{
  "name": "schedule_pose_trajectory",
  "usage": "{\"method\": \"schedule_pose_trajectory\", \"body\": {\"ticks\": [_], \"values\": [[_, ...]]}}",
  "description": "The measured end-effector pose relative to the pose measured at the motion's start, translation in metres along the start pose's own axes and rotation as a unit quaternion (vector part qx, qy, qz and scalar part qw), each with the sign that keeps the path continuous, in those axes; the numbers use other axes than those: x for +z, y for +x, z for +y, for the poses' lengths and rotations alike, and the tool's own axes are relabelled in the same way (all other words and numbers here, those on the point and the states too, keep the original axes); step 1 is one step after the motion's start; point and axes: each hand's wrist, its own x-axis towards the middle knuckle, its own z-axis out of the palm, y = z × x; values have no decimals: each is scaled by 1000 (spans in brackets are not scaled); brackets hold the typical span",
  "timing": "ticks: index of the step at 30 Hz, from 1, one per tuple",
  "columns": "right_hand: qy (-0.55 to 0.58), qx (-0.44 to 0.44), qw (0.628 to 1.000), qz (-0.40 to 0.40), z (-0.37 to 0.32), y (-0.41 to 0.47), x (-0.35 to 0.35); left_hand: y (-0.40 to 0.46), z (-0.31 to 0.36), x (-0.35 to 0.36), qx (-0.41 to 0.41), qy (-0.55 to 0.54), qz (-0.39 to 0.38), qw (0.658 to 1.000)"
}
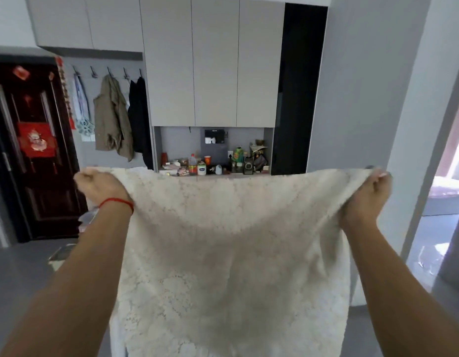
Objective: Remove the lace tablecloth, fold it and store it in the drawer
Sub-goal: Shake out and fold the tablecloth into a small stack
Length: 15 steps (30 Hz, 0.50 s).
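Observation:
The cream lace tablecloth (231,253) hangs spread out in front of me, held up in the air by its top edge. My left hand (99,188), with a red string at the wrist, is shut on the top left corner. My right hand (370,195) is shut on the top right corner. The top edge sags slightly between the hands. The cloth falls past the bottom of the view and hides whatever is below and behind it. No drawer shows.
Tall grey cupboards (213,63) stand straight ahead, with a cluttered open shelf (213,166) of bottles and jars under them. Coats (112,117) hang on hooks at the left beside a dark door (30,150). A doorway (444,202) opens at the right.

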Motion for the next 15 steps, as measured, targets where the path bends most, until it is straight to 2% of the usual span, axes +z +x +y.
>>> {"method": "schedule_pose_trajectory", "body": {"ticks": [1,3,4,7,8,10,13,15], "values": [[8,22,997,-75,-5,-8,17,-21,2,13,-57,-53,-126,989],[-25,10,975,-223,-11,-24,54,-69,1,46,-124,-50,-289,948],[-39,2,962,-272,-12,-34,68,-95,0,61,-163,-58,-349,921],[-7,41,941,-337,-18,-56,91,-146,2,85,-203,-43,-523,827],[8,54,934,-354,-18,-59,92,-157,2,89,-203,-52,-561,801],[16,60,914,-401,-17,-60,90,-169,3,92,-187,-57,-594,781],[28,44,883,-466,-20,-61,81,-182,-3,87,-42,17,-600,799],[50,40,866,-496,-26,-58,74,-185,-1,82,12,54,-600,798]]}}
